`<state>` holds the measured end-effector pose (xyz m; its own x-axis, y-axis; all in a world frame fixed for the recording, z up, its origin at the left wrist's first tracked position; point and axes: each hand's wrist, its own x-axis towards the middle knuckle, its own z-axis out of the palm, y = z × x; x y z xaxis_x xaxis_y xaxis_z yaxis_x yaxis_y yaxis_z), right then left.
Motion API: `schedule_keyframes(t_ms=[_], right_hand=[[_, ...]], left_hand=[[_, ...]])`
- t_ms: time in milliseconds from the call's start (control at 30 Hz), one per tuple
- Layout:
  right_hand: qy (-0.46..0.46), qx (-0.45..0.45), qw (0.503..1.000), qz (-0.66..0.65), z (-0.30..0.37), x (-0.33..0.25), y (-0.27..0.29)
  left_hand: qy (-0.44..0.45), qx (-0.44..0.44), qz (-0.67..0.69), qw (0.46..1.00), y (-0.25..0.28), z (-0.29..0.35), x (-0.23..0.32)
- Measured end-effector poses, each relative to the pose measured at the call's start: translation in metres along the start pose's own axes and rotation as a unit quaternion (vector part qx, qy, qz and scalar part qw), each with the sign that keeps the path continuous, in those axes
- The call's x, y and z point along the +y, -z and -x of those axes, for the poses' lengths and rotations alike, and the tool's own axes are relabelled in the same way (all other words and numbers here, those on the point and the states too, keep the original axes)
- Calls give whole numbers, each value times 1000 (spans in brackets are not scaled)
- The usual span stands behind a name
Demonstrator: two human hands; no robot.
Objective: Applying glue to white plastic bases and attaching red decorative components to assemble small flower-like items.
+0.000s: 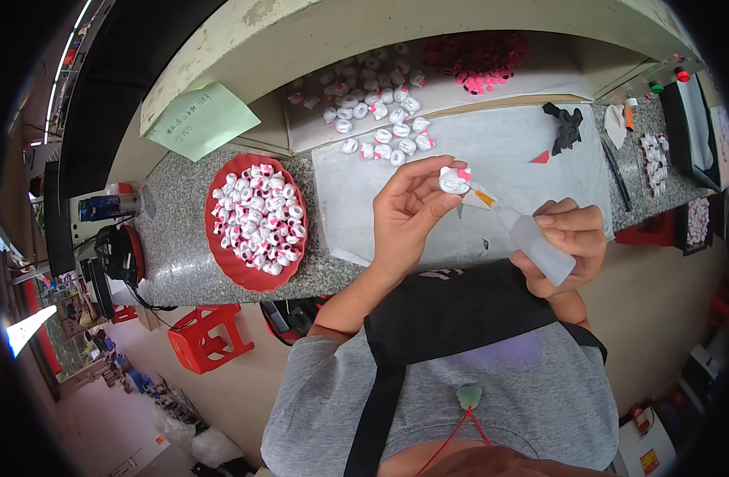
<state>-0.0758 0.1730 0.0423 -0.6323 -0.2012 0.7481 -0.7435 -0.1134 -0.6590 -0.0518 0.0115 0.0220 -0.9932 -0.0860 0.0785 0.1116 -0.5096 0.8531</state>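
- Risk, we judge: squeezing the bottle (542, 248) too hard could flood the head (453, 182); a loose pinch could drop it.
- Our left hand (406, 213) pinches the head, at the bottle's ten o'clock.
- Our right hand (569, 237) grips the bottle, nozzle (484, 198) tilted toward ten.

Figurine (453, 182) white-and-pink; bottle (542, 247) translucent white; bowl (262, 282) red; counter (173, 250) speckled grey.
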Motion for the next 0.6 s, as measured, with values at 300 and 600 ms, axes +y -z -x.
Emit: schedule_keyframes(t_ms=[300,600], right_hand=[[2,-16,1000,-9,0,-1,1],[11,-7,1000,-11,0,0,0]], left_hand=[[6,14,-18,1000,-2,1,0],[12,14,-18,1000,0,1,-2]])
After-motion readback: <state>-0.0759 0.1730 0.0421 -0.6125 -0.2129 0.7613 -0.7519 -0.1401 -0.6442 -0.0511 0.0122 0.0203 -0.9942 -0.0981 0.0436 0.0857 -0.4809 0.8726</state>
